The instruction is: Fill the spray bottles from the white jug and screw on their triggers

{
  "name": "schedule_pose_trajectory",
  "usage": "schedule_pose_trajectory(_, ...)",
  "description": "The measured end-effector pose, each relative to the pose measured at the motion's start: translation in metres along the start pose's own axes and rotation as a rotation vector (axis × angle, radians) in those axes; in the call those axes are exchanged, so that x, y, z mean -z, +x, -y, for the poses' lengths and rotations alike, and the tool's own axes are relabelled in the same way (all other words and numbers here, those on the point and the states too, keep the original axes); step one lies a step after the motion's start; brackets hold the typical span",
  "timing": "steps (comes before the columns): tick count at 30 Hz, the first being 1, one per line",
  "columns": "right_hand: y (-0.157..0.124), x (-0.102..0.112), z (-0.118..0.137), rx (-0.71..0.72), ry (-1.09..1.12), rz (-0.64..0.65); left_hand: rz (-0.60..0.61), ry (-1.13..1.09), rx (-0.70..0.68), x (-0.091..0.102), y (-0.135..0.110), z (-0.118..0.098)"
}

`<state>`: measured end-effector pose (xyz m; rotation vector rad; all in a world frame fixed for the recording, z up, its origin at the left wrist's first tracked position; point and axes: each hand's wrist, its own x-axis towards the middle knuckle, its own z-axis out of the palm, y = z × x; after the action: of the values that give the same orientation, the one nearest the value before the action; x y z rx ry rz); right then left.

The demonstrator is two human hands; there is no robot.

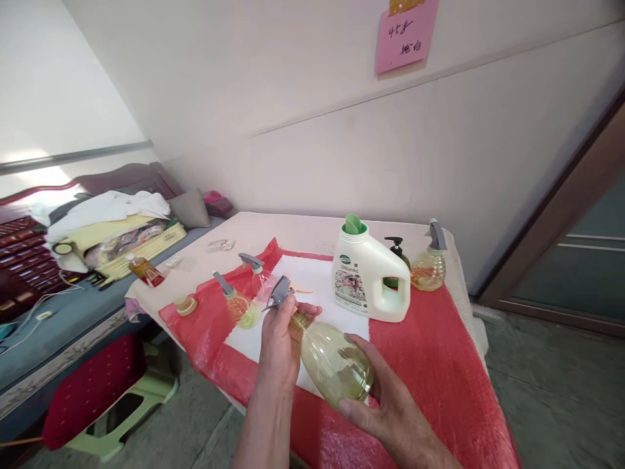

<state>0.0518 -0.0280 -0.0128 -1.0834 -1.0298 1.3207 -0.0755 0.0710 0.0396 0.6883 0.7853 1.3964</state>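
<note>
A clear yellowish spray bottle [332,361] is held tilted above the table, its grey trigger head [280,293] pointing up and to the left. My left hand [286,329] is closed round the neck just below the trigger head. Around the rounded base wraps my right hand [378,394], thumb on the near side. Behind the bottle stands a large white detergent jug [366,277] with a green spout in its open mouth. Two more spray bottles with grey triggers, one in front [239,306] and one behind [258,277], stand left of my hands.
Red plastic wrap [424,365] and a white sheet [297,273] cover the table. At the right back are another spray bottle [430,264] and a black pump bottle [395,249]. A cap [185,305] lies left; a drink bottle [145,270] lies near a red stool [97,384].
</note>
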Motion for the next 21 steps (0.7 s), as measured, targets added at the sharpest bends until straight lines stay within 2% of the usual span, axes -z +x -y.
schedule_pose_trajectory(4,-0.001,0.005,0.006,0.002,-0.107,0.005,-0.008,0.077,-0.041,0.008,0.004,-0.007)
schedule_pose_trajectory(10,-0.002,0.008,0.004,0.046,-0.273,-0.043,-0.063,0.415,-0.095,0.016,0.008,-0.007)
schedule_pose_trajectory(12,-0.002,0.008,0.002,0.038,-0.258,-0.038,-0.037,0.445,-0.089,0.015,0.006,-0.005)
schedule_pose_trajectory(17,0.0,0.008,0.0,-0.022,-0.046,0.059,0.038,0.243,0.065,0.006,-0.001,-0.005)
schedule_pose_trajectory(21,0.0,0.005,0.004,-0.053,0.186,0.075,0.088,0.042,0.156,0.003,-0.002,-0.008)
